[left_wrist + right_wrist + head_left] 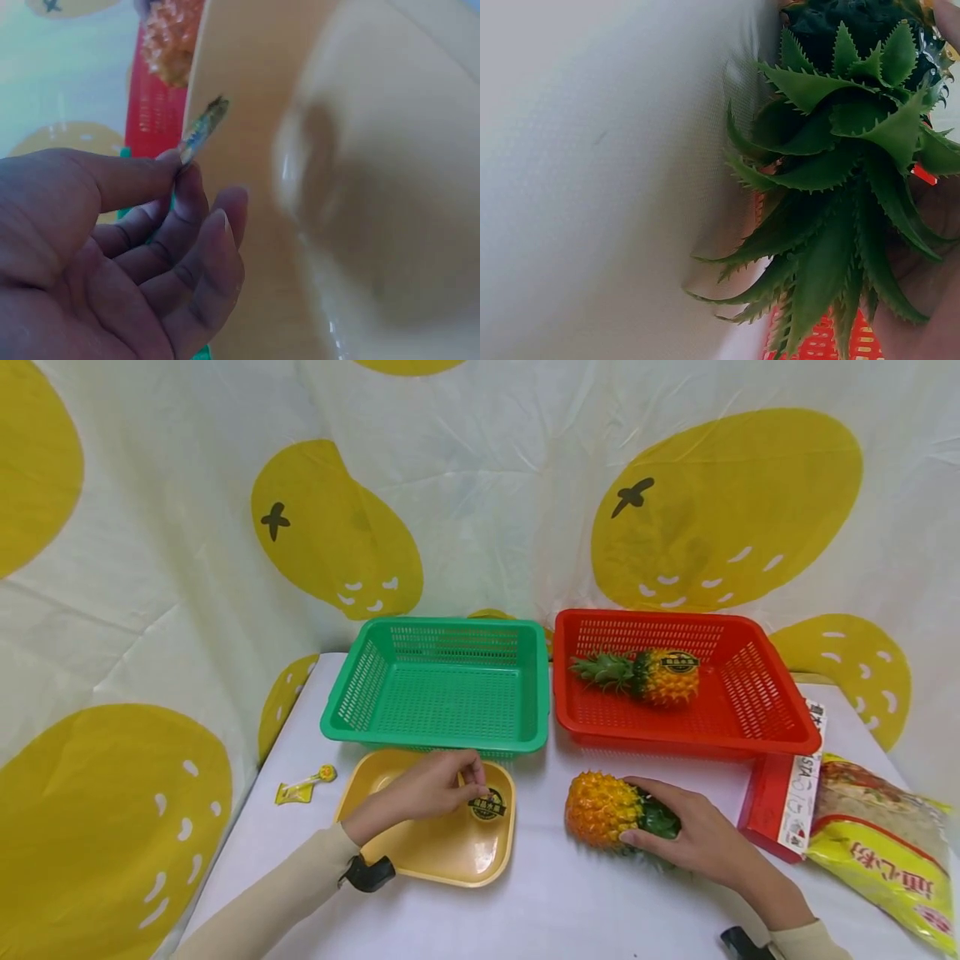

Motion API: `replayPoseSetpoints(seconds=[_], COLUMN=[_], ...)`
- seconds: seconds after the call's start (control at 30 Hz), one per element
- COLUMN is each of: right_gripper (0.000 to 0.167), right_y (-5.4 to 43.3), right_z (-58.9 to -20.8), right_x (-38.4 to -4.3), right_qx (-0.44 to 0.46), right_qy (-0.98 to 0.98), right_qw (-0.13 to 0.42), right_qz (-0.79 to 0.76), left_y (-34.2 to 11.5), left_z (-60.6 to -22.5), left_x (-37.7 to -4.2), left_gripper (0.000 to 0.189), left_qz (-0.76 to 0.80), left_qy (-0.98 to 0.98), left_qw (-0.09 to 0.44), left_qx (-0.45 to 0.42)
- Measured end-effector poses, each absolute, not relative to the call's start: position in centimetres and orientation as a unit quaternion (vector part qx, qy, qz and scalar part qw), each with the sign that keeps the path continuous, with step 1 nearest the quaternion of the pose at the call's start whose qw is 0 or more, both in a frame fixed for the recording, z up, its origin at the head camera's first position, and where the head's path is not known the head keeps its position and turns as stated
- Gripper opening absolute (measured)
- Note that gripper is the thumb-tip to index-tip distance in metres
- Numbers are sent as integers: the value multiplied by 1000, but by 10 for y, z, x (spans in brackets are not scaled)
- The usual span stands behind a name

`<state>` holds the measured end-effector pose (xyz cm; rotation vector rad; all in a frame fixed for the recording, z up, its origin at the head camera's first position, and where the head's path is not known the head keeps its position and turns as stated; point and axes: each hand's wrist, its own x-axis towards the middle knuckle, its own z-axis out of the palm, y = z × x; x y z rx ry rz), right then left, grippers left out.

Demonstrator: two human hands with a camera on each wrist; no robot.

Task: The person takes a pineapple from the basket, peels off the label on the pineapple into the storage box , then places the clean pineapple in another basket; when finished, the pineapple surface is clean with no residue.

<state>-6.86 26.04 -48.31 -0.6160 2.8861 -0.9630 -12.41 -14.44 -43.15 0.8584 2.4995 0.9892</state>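
Over the yellow tray [427, 852], my left hand [431, 785] pinches a black-and-gold sticker label [487, 804] between thumb and forefinger. The left wrist view shows that label [206, 126] nearly edge-on, its other fingers loosely bent. My right hand [693, 835] grips a pineapple [600, 810] lying on the white table, thumb and fingers around it where the leaves begin. Its spiky green crown [832, 187] fills much of the right wrist view. A second pineapple [667, 678], bearing a similar black label, lies in the red basket [682, 743].
A green basket [435, 742] stands behind the tray, left of the red one. A wrapped lollipop [306, 785] lies at the left. Along the right side are a red and white box [780, 806] and a yellow food bag [881, 843]. A fruit-print curtain [480, 527] hangs behind.
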Motion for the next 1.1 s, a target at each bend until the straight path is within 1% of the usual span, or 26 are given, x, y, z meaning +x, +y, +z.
replayPoseSetpoints(seconds=[0.1, 0.53, 0.8, 0.93, 1.1], right_gripper=[75, 74, 74, 73, 73], right_y=[261, 261, 261, 262, 262], right_z=[-483, -483, -483, -483, -484], right_x=[-68, -68, -67, -67, -68], right_qx=[-200, -197, -201, -203, -207], right_qy=[930, 932, 931, 931, 930], right_qw=[17, 18, 12, 8, 8], right_qz=[-309, -305, -304, -304, -305], left_y=[-142, -138, -135, -135, -138], left_z=[-436, -447, -452, -452, -452], left_x=[-125, -125, -128, -128, -127], left_gripper=[9, 13, 14, 15, 20], left_qz=[329, 294, 266, 250, 222], left_qy=[880, 899, 907, 912, 922], left_qw=[154, 165, 174, 162, 130], left_qx=[307, 278, 277, 281, 289])
